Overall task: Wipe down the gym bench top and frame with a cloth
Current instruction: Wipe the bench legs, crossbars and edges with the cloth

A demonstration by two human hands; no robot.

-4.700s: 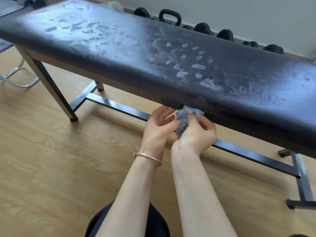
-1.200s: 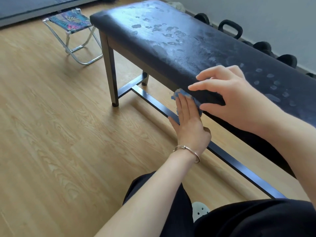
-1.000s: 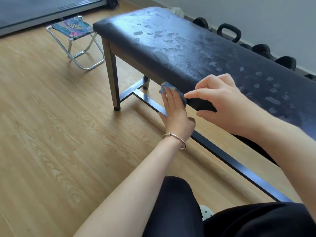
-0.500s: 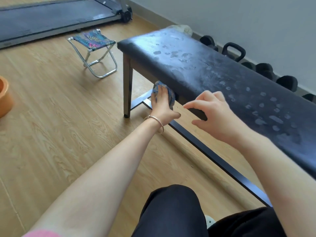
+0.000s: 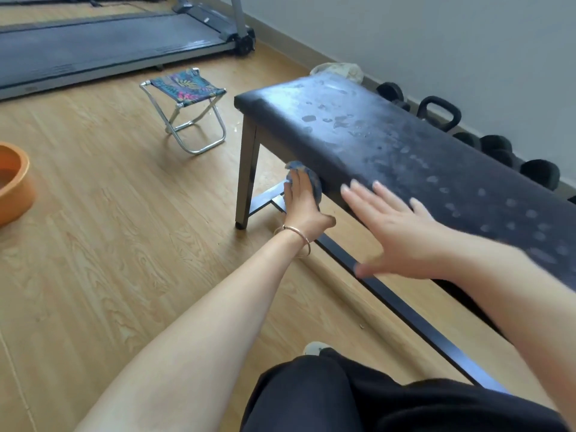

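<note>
This is a gym room, maybe in a home. A long treadmill (image 5: 109,48) sits on the wood floor (image 5: 109,244). A padded black bench (image 5: 405,151) stands near the wall (image 5: 436,42). Behind it, along the wall, is a kettlebell (image 5: 439,115) and a row of dark dumbbells (image 5: 540,173). A small folding stool (image 5: 187,88) stands nearby.

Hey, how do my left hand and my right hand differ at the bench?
The left hand presses the blue cloth against the near side of the bench; the right hand holds nothing. The left hand has a bracelet at its wrist; the right wrist is bare. The right hand's fingers are spread; the left hand's lie together. Both have straight fingers.
</note>
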